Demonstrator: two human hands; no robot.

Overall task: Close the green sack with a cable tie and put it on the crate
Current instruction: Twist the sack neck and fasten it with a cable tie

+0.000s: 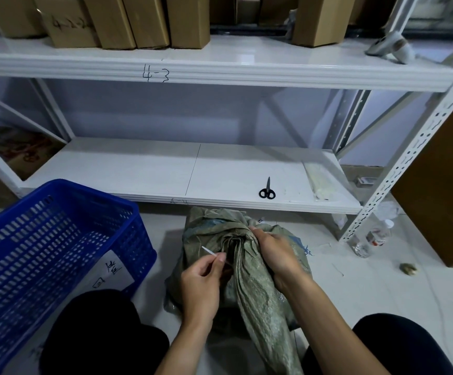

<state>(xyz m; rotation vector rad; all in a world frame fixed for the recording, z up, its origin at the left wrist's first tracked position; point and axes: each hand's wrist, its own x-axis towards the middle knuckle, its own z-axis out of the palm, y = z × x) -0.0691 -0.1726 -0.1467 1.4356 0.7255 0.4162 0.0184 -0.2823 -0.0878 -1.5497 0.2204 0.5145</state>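
While you crouch on the floor (pixel 355 280), the green sack (pixel 249 280) lies between your knees, just in front of the lower shelf (pixel 138 171). Your right hand (pixel 277 255) is curled round its bunched neck, gripping the fabric. Your left hand (pixel 203 282) pinches a thin white cable tie (pixel 209 251) between thumb and forefinger, its free end pointing up and left, just beside the gathered neck; whether the tie touches the sack cannot be told. The blue crate (pixel 136 234) stands on the floor to your left, near the sack but apart from it. Black scissors (pixel 267 189) lie on the lower shelf beyond the sack.
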